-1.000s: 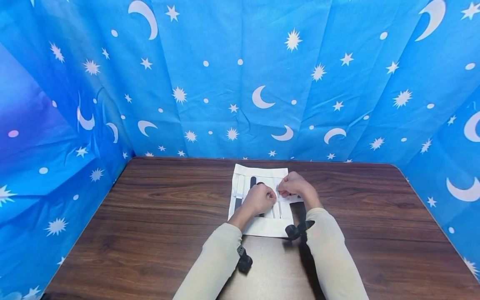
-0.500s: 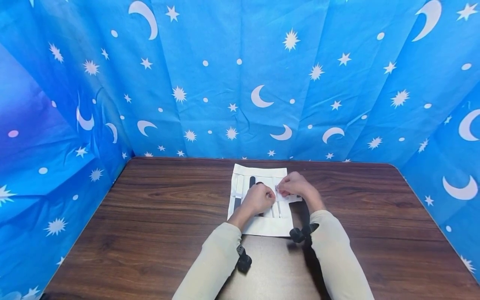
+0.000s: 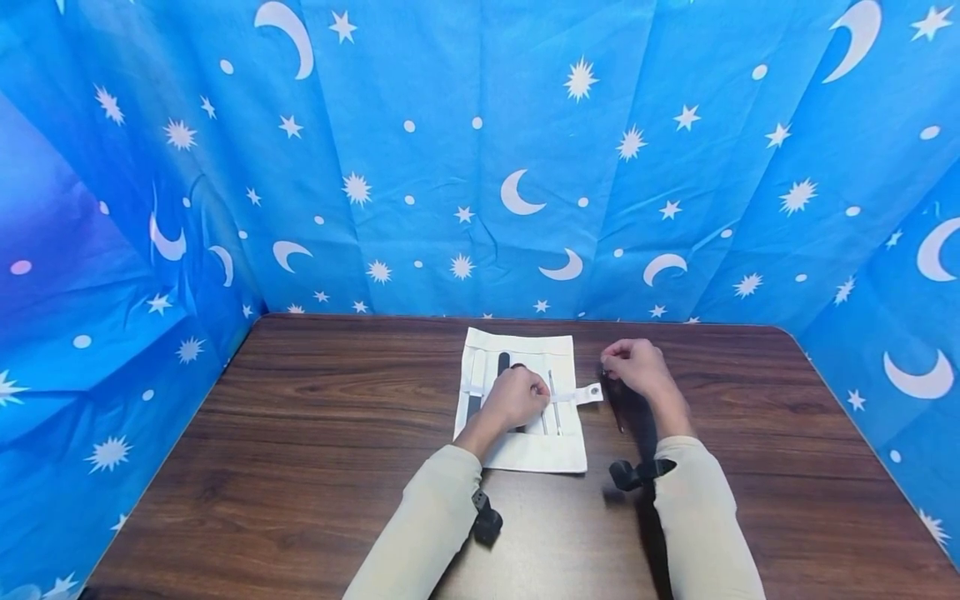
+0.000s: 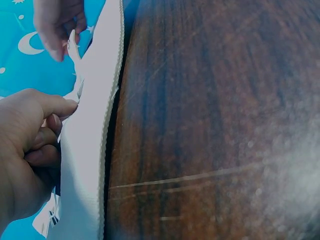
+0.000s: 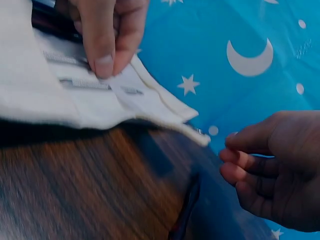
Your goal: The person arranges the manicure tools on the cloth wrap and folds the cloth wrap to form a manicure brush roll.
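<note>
A white fabric tool roll [image 3: 525,457] lies unfolded on the table, with a black flat stick [image 3: 504,363] and slim metal tools [image 5: 90,82] with ridged grips in it. My left hand [image 3: 516,398] is over its middle, thumb and forefinger pinching the white strap [image 5: 132,90] that crosses the metal tools. The strap's snap end [image 3: 592,392] sticks out past the roll's right edge. To the right, my right hand [image 3: 637,367] hovers with loosely bent fingers and nothing visible between them. Below its fingertips lies a slender dark reddish tool [image 5: 187,205], apart from the hand.
The brown wooden table [image 3: 315,467] extends on both sides of the roll. A blue cloth [image 3: 420,167] with moons and stars hangs behind the table and along its sides. Each sleeve carries a black wrist camera [image 3: 487,521].
My right hand has left the strap and moved to the right, off the roll, uncovering the snap end and the dark tool. The left hand stays in place.
</note>
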A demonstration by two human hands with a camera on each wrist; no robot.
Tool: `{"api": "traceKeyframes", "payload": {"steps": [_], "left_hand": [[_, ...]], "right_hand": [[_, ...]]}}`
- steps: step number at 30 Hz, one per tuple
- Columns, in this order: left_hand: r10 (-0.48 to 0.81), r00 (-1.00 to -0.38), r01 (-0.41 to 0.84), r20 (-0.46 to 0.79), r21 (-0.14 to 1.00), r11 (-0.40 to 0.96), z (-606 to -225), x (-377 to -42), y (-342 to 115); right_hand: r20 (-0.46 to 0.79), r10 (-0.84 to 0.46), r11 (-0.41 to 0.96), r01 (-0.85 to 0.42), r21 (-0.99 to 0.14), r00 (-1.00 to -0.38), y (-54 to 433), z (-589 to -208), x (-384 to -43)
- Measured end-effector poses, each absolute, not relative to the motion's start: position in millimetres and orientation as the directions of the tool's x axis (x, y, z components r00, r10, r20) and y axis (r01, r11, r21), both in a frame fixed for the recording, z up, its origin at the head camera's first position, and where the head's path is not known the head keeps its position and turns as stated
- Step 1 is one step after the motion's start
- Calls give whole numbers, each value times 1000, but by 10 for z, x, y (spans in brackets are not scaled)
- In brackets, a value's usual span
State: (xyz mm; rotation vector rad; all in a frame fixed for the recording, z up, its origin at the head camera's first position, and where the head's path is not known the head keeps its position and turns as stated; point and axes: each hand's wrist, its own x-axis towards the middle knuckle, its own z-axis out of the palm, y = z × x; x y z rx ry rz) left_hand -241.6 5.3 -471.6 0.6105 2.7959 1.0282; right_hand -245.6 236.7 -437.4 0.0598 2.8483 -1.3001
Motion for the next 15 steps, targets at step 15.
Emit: {"api": "traceKeyframes", "payload": {"steps": [15], "left_hand": [[394, -919, 314, 18, 640, 701, -4717, -2412, 56]], "right_hand": [[-174, 108, 809, 188, -557, -979, 2355, -4434, -2377]]}}
